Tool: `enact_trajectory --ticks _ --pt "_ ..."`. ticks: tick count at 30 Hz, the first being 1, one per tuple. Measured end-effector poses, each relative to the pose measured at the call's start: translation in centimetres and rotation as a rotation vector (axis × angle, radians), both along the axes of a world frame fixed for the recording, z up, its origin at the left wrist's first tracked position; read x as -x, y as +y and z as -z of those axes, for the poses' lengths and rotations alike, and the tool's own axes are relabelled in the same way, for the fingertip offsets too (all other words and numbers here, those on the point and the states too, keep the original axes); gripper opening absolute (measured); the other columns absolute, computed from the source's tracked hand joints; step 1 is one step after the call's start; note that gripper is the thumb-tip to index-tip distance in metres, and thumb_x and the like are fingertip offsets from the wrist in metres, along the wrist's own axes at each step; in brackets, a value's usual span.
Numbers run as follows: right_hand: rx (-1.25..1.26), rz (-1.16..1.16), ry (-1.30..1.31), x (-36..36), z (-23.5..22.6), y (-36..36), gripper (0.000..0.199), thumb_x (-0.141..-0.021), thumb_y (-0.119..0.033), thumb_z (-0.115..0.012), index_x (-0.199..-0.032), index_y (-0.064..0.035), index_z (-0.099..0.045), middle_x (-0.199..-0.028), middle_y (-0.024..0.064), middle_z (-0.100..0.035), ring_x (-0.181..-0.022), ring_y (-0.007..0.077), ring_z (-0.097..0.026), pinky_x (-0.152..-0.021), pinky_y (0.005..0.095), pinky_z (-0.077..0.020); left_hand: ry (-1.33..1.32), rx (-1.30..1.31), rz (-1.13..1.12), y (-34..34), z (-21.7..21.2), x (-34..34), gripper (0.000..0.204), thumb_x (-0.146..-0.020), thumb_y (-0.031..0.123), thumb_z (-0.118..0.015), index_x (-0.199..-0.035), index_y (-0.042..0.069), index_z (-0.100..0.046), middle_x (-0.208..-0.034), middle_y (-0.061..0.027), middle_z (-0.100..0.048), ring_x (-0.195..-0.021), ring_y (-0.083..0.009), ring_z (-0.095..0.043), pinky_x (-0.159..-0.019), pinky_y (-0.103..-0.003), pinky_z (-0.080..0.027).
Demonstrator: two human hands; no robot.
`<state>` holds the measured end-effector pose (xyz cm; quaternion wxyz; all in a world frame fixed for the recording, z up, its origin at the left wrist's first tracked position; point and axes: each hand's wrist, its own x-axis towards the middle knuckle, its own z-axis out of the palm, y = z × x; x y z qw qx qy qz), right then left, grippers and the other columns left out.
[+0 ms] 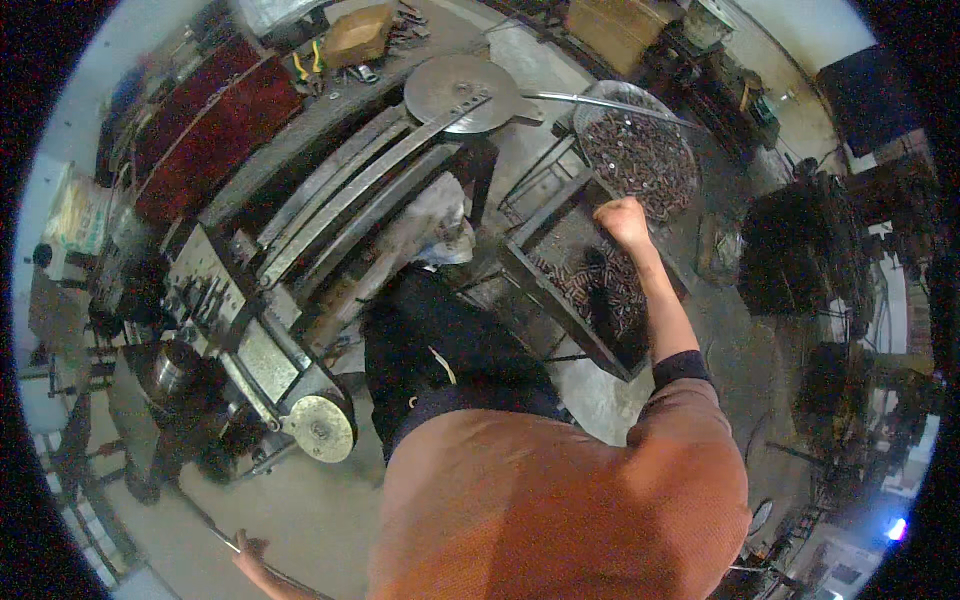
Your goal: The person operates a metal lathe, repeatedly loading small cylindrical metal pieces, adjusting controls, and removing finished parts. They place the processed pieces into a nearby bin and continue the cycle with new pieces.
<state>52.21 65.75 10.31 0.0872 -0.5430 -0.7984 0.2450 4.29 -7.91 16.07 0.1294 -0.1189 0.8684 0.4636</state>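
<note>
My right hand [624, 219] is closed in a fist above a dark metal tray [570, 305] that holds many small dark metal pieces [612, 290]. Whatever lies inside the fist, if anything, is hidden. Low on the left, my left hand [254, 556] is closed around a long thin rod [205, 518] that slants down to the right. Between the two hands stands a machine with long parallel steel bars [375, 190], a round metal disc [455, 90] at its far end and a pale round wheel [322, 427] at its near end.
Beyond the tray sits a round basket [690, 165] heaped with similar small pieces. A long bright rod [610, 103] reaches from the disc over the basket. Yellow-handled pliers [310, 65] and a cardboard box [358, 35] rest on the bench at the back left.
</note>
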Motion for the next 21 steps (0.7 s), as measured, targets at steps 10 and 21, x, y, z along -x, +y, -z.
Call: enact_trajectory --ticks 10,21 --pt "0.197 0.182 -0.383 -3.7 9.1 -2.4 0.035 -0.059 -0.022 -0.057 -0.081 0.0053 -0.056 -0.088 0.0222 -0.057 -0.087 0.0352 -0.054 -0.077 0.0372 -0.0447 0.091 -0.002 -0.093 0.4 -0.3 -0.8 0.033 -0.071 0.024 -0.064 -0.063 -0.005 -0.051 -0.049 -0.0104 -0.048 -0.038 -0.0174 -0.047 -0.04 -0.033 -0.047" --pt "0.08 0.074 -0.37 -4.6 9.8 -4.4 0.032 -0.058 -0.023 -0.055 -0.077 0.002 -0.059 -0.094 0.0199 -0.055 -0.09 0.0329 -0.053 -0.079 0.0362 -0.0439 0.104 0.092 0.017 -0.2 -0.4 -0.7 0.039 -0.074 0.03 -0.058 -0.07 -0.009 -0.056 -0.049 -0.0113 -0.051 -0.042 -0.02 -0.051 -0.044 -0.034 -0.047"
